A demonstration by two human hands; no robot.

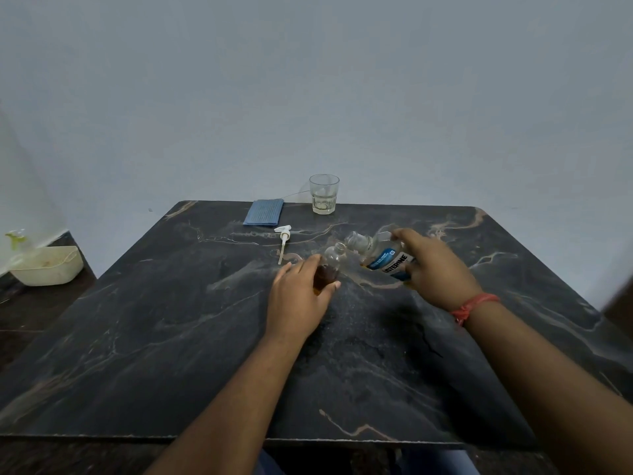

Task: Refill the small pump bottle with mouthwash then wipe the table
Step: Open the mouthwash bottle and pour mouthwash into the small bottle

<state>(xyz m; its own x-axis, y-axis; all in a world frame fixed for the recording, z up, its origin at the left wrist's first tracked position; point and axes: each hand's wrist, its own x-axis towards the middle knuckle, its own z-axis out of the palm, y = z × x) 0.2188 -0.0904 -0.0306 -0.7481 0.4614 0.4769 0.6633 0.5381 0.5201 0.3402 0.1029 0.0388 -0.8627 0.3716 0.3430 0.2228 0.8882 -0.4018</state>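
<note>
My left hand (299,296) grips a small clear bottle (330,265) that stands on the dark marble table (171,337); its neck is open and amber liquid fills its lower part. My right hand (435,269) holds a clear mouthwash bottle (380,253) with a blue label, tipped to the left, its open mouth right beside the small bottle's neck. The white pump head (284,240) with its tube lies on the table to the left of the bottles. A folded blue cloth (263,212) lies near the far edge.
An empty drinking glass (323,193) stands at the table's far edge, right of the cloth. Off the table at the far left, a white tub (48,265) sits on a low ledge with a spray bottle (15,238) behind it.
</note>
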